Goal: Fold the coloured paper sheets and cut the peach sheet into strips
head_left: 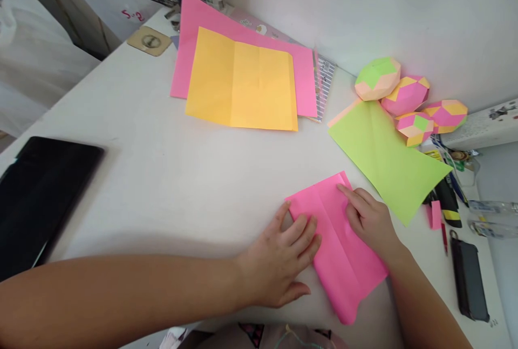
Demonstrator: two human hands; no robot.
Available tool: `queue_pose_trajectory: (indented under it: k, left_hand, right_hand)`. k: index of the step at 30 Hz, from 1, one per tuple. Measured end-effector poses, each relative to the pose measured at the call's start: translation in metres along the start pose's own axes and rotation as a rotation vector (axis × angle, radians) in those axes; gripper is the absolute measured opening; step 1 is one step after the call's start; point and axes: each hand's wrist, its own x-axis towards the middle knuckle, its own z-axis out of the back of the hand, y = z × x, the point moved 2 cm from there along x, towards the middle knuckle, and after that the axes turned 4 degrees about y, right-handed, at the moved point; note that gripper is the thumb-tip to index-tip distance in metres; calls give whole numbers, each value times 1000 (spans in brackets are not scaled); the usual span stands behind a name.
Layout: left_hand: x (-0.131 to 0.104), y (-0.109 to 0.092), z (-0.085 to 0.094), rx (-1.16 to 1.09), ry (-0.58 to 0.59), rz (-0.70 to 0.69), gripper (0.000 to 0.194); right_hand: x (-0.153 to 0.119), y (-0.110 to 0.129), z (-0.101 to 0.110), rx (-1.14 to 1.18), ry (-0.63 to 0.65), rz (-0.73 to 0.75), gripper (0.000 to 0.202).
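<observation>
A pink sheet of paper (324,219) lies slanted on the white table close to my body, with lengthwise crease lines and a narrow folded strip at its far right corner. Its near end curls over the table edge. My left hand (285,260) rests on the sheet's left side, fingers spread and partly bent, thumb apart. On the right side, my right hand (370,225) presses a stretched index finger at the folded strip; its other fingers are curled, and its thumb sits apart from the index finger.
A yellow creased sheet (243,84) lies over a larger pink sheet (184,63) at the back. Several folded paper shapes (407,95) touch a green sheet (388,155). A black tablet (48,192) is at left; a dark phone-like case (469,276) is at right.
</observation>
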Motion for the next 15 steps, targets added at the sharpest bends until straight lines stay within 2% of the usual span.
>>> queue_pose_trajectory:
  k: [15]
  left_hand:
    - [-1, -1, -4, -62, 23, 13, 70]
  right_hand:
    - [1, 3, 1, -27, 26, -39, 46]
